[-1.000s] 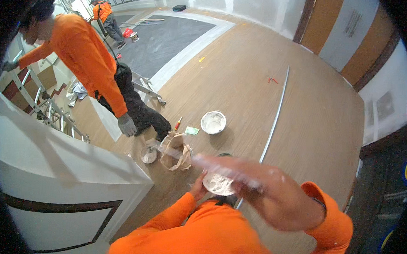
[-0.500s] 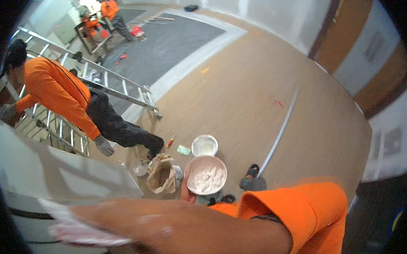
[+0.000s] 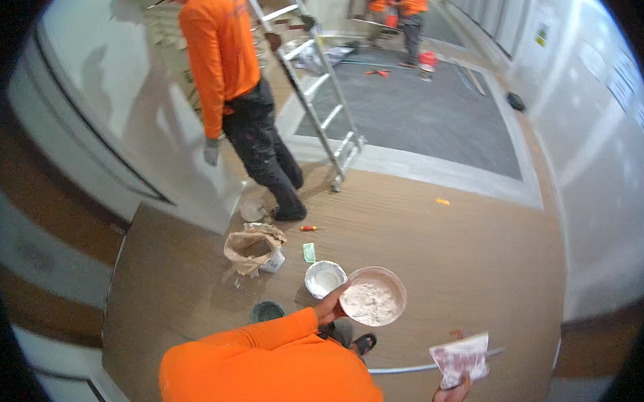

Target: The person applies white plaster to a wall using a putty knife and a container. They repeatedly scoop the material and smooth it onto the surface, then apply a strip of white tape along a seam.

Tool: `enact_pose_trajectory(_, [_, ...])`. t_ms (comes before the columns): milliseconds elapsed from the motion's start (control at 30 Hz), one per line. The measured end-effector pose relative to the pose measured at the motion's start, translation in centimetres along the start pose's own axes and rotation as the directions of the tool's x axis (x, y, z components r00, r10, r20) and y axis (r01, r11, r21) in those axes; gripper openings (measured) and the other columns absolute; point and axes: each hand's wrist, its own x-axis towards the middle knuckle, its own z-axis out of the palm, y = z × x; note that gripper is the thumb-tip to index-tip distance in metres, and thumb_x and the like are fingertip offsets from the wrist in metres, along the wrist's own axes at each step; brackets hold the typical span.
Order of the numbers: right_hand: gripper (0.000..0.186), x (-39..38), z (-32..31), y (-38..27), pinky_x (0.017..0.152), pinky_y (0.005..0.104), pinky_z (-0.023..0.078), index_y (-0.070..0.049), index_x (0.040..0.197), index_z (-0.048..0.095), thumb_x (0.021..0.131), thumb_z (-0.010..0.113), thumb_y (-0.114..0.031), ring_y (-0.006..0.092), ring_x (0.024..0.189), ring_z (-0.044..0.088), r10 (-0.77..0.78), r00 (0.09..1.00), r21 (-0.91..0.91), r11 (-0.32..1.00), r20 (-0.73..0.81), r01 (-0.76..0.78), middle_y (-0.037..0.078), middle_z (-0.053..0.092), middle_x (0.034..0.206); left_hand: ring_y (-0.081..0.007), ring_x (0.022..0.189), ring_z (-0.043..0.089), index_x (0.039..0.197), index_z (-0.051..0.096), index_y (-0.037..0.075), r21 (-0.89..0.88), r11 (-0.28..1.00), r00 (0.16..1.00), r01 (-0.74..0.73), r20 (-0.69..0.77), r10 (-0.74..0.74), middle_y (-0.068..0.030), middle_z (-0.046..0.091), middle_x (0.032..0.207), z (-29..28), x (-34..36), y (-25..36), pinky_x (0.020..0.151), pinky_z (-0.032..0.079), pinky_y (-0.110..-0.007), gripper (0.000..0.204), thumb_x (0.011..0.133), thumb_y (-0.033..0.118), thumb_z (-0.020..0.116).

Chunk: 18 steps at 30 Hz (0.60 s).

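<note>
One left hand (image 3: 331,305) has its fingers clasped around the near left side of a single round, pinkish-white bowl (image 3: 380,275), which is held up above the floor and contains lumpy white paste (image 3: 370,304). One right hand (image 3: 451,395), low at the right, has its fingers gripping the lower end of one flat, white-and-pink, paste-smeared piece (image 3: 459,353), well apart from the bowl.

On the brown wood-patterned floor (image 3: 410,233) stand two buckets: one round white bucket (image 3: 325,279), partly overlapped by the bowl, and one round dark bucket (image 3: 267,312) near the left forearm. Nearby are one open brown paper sack (image 3: 244,251), one small green rectangular packet (image 3: 309,252) and one red-and-yellow-handled tool (image 3: 308,229). One long, thin grey strip (image 3: 405,370) passes behind the piece. Three other people in orange tops are in view, one beside a silver metal ladder (image 3: 330,118).
</note>
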Motion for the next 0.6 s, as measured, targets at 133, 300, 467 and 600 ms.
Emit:
enact_pose_trajectory(133, [0.055,10.5,-1.3,-2.7,0.103,0.0448,0.048,0.004,0.145,0.036,0.094,0.054,-0.009,0.0284,0.124,0.055,0.046,0.999,-0.134,0.99,0.015,-0.043,0.017,0.053,0.136,-0.0253,0.123,0.06,0.145,0.044,0.008,-0.04,0.996,0.988,-0.079,-0.135,0.073,-0.0113,0.059,0.138,5.1,5.2,0.6,0.104,0.049,-0.045,0.067,0.098,0.055,0.052])
enact_pose_trajectory(300, [0.054,25.8,6.4,-8.0,0.103,0.0442,0.048,0.004,0.144,0.037,0.095,0.053,-0.009,0.028,0.123,0.056,0.041,0.991,-0.225,0.974,0.128,-0.011,0.017,0.054,0.135,-0.0239,0.12,0.062,0.145,0.043,0.007,-0.045,0.994,0.987,-0.102,-0.129,0.095,-0.0126,0.059,0.137,14.4,12.3,6.3,0.102,0.051,-0.042,0.069,0.097,0.056,0.053])
enact_pose_trajectory(467, [0.053,39.6,20.8,-11.6,0.102,0.0436,0.048,0.004,0.144,0.038,0.095,0.053,-0.01,0.0277,0.123,0.056,0.062,0.938,-0.268,0.963,0.34,0.034,0.017,0.054,0.135,-0.0221,0.116,0.064,0.143,0.046,0.008,-0.026,0.98,0.974,-0.196,-0.119,0.192,-0.0113,0.062,0.132,19.3,24.2,12.2,0.095,0.056,-0.039,0.07,0.095,0.059,0.054])
enact_pose_trajectory(600, [0.053,48.8,29.9,-14.1,0.101,0.0431,0.048,0.004,0.143,0.038,0.095,0.053,-0.011,0.0274,0.122,0.056,0.085,0.9,-0.297,0.953,0.428,0.051,0.016,0.055,0.134,-0.021,0.112,0.065,0.143,0.046,0.01,-0.001,0.965,0.956,-0.263,-0.135,0.26,-0.0106,0.063,0.129,23.8,32.3,18.8,0.094,0.056,-0.039,0.069,0.096,0.06,0.053])
